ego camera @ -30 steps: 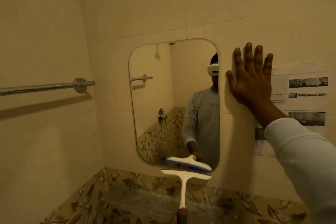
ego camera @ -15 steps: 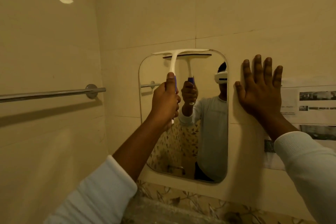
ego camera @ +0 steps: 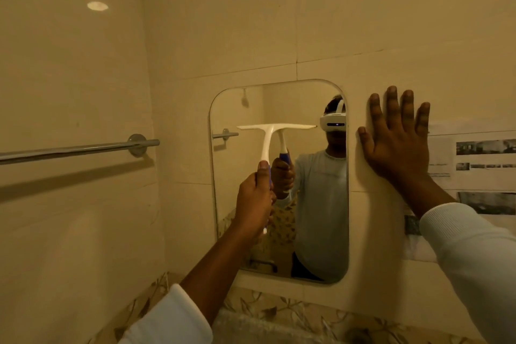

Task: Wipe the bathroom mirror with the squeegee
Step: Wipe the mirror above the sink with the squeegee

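A tall mirror (ego camera: 321,220) with rounded corners hangs on the cream tiled wall. A white squeegee (ego camera: 268,134) with a blue grip lies against the glass, its blade level across the upper part of the mirror. My left hand (ego camera: 255,201) grips the squeegee's handle from below, thumb up along it. My right hand (ego camera: 396,137) presses flat on the wall just right of the mirror, fingers spread and pointing up. The glass reflects a person in a pale top with a white headset.
A chrome towel bar (ego camera: 83,149) runs along the left wall at about blade height. Printed paper sheets (ego camera: 480,165) are stuck to the wall right of my right hand. Leaf-patterned tiles (ego camera: 279,313) run below the mirror.
The squeegee rose from below the mirror to its top edge, and has since come down to the upper third of the glass. My right hand has stayed flat on the wall.
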`<state>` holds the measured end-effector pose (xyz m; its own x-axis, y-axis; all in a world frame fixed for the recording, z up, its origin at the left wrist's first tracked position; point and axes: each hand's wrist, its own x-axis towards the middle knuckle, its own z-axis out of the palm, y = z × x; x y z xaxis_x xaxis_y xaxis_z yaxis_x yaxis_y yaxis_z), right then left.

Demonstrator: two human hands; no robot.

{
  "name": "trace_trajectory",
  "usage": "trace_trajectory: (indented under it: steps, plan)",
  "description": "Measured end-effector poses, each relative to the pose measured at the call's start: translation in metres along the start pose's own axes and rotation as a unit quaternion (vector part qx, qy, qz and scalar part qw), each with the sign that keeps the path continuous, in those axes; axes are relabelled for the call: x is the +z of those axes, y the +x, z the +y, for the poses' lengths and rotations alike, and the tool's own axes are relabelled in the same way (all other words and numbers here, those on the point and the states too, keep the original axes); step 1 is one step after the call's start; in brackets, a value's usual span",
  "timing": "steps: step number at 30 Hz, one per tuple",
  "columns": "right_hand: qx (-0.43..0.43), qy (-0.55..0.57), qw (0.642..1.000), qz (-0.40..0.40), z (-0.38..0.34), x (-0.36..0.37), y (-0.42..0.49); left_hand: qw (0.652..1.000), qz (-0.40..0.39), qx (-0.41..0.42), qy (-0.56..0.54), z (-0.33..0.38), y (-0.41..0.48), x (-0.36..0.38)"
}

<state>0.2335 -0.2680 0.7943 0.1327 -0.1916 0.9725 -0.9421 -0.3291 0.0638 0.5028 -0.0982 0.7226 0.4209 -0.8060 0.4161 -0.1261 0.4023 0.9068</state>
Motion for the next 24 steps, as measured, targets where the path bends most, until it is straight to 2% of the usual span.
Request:
trace_trajectory:
  steps: [24]
  plan:
    - [0.006,0.019,1.000,-0.020,-0.003,-0.007,0.001,0.984,0.043,-0.171,0.018,-0.185,-0.117,-0.020]
